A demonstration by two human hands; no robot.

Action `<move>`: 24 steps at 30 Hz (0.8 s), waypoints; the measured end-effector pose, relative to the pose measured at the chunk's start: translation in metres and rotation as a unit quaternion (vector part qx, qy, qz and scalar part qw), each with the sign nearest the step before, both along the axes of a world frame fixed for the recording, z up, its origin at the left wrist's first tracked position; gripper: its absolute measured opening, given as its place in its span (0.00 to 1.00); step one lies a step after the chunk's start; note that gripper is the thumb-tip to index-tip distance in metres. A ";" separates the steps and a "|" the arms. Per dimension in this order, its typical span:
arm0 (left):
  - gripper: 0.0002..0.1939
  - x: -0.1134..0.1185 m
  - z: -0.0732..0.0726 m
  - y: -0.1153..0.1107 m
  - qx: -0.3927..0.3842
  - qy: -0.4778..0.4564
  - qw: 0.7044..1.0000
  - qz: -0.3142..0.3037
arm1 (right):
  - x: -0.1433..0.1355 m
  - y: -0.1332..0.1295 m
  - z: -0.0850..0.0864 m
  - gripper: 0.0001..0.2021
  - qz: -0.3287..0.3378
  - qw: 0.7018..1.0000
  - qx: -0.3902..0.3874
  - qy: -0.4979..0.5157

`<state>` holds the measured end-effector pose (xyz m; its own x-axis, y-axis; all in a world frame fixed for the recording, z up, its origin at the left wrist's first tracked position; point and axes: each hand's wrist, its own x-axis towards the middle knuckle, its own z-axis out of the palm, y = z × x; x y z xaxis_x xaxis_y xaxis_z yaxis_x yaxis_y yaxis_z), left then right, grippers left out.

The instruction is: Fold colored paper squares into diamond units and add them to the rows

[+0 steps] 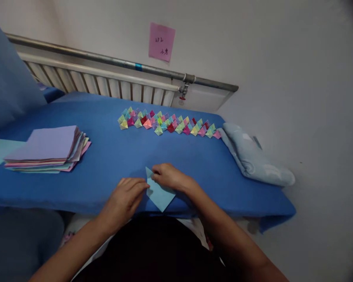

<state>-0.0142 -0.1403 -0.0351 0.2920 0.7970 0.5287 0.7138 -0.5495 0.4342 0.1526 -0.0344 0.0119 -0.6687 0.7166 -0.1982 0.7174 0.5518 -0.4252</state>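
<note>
In the head view, a light blue sheet of folded paper point(161, 196) lies near the front edge of a blue cloth point(111, 156), in front of the person's body, one corner pointing back toward the body and a narrow tip standing up at the far left. The left hand point(126, 196) comes to the paper's left edge with its fingers held close together, the fingertips touching it; the right hand point(169, 176) sits over the far right part, fingers curled in against the paper. The undersides are hidden, so I cannot tell whether either hand pinches the sheet or only presses on it. Farther back on the cloth, small folded paper pieces point(170, 127) in many colours stand close together in slanting rows, their right end just beside a bundled pale blue blanket point(253, 156). To the left lies an uneven stack of coloured sheets point(51, 143), lilac on top, with a mint green sheet point(0, 150) beside it at the picture's edge. Behind are a white radiator point(100, 84), a metal pipe point(111, 59) and, on the wall above, a pink note point(161, 42) with handwriting
</note>
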 end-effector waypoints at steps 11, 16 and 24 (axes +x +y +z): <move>0.13 0.014 -0.020 0.010 0.036 0.119 0.989 -0.074 | 0.046 -0.036 -0.009 0.10 -0.076 0.983 0.158 0.058; 0.12 0.014 -0.013 0.003 0.016 0.143 0.986 -0.086 | 0.072 -0.075 -0.025 0.19 0.004 0.987 0.111 0.116; 0.08 0.019 -0.014 0.004 0.057 0.124 0.989 -0.053 | 0.081 -0.076 -0.051 0.13 -0.045 0.973 0.141 0.177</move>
